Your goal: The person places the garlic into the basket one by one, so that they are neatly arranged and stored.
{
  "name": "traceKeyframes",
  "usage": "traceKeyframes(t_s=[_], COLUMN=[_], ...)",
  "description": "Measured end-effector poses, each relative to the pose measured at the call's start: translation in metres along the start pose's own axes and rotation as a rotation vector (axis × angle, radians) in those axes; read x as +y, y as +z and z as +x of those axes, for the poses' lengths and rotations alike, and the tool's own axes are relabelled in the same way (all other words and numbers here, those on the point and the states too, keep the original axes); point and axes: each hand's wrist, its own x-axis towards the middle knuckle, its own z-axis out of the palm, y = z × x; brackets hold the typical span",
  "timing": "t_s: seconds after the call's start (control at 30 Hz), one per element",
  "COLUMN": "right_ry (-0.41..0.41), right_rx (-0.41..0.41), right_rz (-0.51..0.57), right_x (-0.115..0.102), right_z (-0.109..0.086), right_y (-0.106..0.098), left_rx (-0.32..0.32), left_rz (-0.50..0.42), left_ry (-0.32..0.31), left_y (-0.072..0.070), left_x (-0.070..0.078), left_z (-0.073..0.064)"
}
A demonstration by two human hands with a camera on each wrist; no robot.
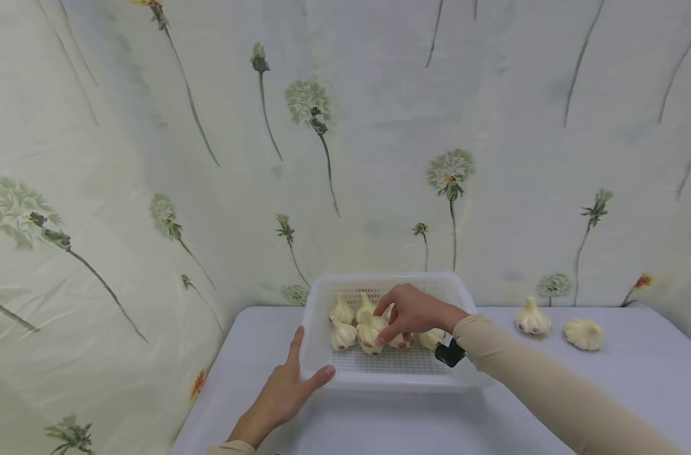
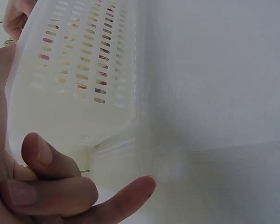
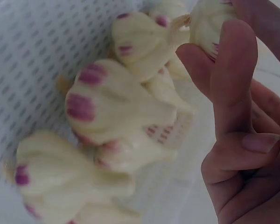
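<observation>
A white plastic basket (image 1: 391,382) with slotted walls holds several garlic bulbs, cream with purple patches. My right hand (image 1: 416,309) reaches into it and pinches one garlic bulb (image 1: 371,333) between thumb and fingertips. In the right wrist view that garlic bulb (image 3: 209,25) shows at the top, partly hidden by the fingers. My left hand (image 1: 283,388) rests at the basket's front left corner, thumb over the front rim and a straight finger along the left side. The left wrist view shows the other fingers (image 2: 56,196) loosely bent beside the basket's wall.
Two more garlic bulbs lie on the white table to the right of the basket: one upright (image 1: 532,317), one on its side (image 1: 584,334). Behind the table (image 1: 254,344) hangs a curtain (image 1: 374,158) printed with dandelions. A black strap piece (image 1: 450,352) shows at the right wrist.
</observation>
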Motion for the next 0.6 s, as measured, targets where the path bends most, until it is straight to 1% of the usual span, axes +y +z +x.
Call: traceKeyframes(t_s=[0.1, 0.37, 0.47, 0.6], right_ry=[-0.005, 0.022, 0.011, -0.017], right_rx=[-0.025, -0.040, -0.058, -0.083], right_rz=[0.024, 0.002, -0.002, -0.037], right_x=[-0.003, -0.007, -0.008, -0.008], right_z=[0.010, 0.032, 0.038, 0.044], right_y=[0.009, 0.032, 0.040, 0.048], left_rx=[-0.004, -0.010, -0.010, -0.011], left_rz=[-0.003, 0.000, 0.001, 0.001], left_ry=[-0.001, 0.003, 0.006, 0.007], left_y=[-0.001, -0.002, -0.001, -0.001], left_x=[0.000, -0.001, -0.002, -0.003], left_z=[0.000, 0.000, 0.001, 0.002])
